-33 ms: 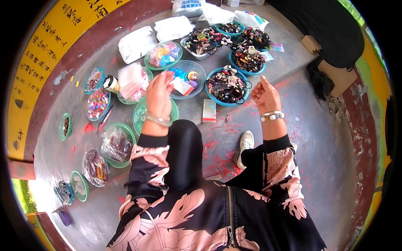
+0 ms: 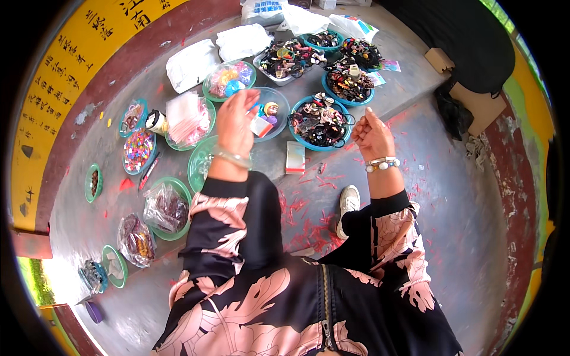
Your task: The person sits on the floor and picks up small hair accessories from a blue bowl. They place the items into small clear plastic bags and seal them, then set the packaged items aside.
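My left hand (image 2: pixel 236 123) is raised over the basins, fingers stretched out, with nothing seen in it. Below its wrist, partly hidden by the forearm, is a green basin (image 2: pixel 193 169). Just beyond the fingers is a clear bluish basin (image 2: pixel 279 121) holding colourful items and a small orange-and-white box (image 2: pixel 260 126). My right hand (image 2: pixel 375 137) is held up with loosely bent fingers and thumb apart, and it shows nothing held. It is nearest to a blue basin (image 2: pixel 295 133) of dark hair ties (image 2: pixel 320 121). A white and orange box (image 2: pixel 295 158) lies on the ledge between my hands.
More basins of hair ties (image 2: pixel 350 83) stand farther back, before white bags (image 2: pixel 243 41). Left are basins of beads (image 2: pixel 138 151), pink packets (image 2: pixel 189 118) and bagged brown items (image 2: pixel 166 207). Red scraps (image 2: pixel 306 222) litter the floor near my shoe (image 2: pixel 349 204). Cardboard (image 2: pixel 478 110) leans far right.
My left hand has moved a little to the right and away from me. My right hand has shifted slightly left. The basins stay in place.
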A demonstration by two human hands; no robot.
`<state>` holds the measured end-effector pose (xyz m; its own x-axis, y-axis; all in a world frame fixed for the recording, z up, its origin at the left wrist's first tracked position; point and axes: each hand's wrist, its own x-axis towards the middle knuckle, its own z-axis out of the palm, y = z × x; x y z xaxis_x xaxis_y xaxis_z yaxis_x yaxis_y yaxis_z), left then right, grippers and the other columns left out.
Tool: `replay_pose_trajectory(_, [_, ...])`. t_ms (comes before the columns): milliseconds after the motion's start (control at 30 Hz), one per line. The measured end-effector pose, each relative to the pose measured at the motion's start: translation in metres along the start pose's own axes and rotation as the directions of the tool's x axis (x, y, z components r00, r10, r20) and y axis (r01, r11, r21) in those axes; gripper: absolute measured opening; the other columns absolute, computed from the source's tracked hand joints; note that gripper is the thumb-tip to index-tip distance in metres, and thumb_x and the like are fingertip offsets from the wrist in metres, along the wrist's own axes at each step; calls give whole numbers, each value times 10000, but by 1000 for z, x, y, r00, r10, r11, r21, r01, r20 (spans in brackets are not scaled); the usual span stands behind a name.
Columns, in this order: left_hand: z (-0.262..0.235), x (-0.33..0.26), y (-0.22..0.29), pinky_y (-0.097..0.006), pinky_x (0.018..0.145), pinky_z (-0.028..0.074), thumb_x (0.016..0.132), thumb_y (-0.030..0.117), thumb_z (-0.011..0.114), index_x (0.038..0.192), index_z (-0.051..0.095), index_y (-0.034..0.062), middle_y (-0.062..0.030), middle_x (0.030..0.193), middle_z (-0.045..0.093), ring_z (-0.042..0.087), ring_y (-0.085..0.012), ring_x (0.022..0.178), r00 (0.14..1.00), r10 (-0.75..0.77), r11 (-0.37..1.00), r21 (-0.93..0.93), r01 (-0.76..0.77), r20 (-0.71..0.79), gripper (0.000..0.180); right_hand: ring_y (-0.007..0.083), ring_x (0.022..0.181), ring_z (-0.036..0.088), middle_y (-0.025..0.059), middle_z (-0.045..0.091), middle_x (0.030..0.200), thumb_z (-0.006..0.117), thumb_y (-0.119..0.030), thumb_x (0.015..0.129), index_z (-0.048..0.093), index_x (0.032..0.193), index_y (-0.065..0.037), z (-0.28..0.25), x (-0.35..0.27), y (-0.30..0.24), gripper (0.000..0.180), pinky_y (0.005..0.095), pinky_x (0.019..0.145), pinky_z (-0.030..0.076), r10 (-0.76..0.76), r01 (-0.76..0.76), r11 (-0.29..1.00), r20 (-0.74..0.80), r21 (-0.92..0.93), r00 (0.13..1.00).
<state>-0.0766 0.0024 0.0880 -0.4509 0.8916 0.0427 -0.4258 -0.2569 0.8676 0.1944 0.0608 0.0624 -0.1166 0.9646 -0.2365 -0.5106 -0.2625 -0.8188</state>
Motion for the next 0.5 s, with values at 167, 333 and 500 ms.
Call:
replay_pose_trajectory(167, [-15,64,-56,-296,736,450,875,201,494,949,543,-13,-139,984,574,568,-201,856,981,-196,974,118,193,11,232,156,522,510,44,515,580,558,-268,850,519,667,-60,12,-4,-1,280,273,514,434,56,-59,998,79,36,995])
replay_pose_trajectory(333, [-74,102,-117,-294,661,475,860,85,437,1110,425,-45,-184,974,539,564,-259,800,689,-541,781,17,625,-482,282,146,525,508,41,515,579,545,-246,857,524,670,-50,8,-8,-5,272,268,517,428,54,-55,998,72,11,996])
replay_pose_trajectory(500, [-144,138,-156,-346,657,502,854,37,408,1181,373,-25,-199,1078,476,522,-306,914,625,-631,760,-206,616,-460,335,137,531,505,39,522,583,518,-244,870,522,642,-59,20,-5,-2,293,260,528,420,105,-106,994,93,10,990])
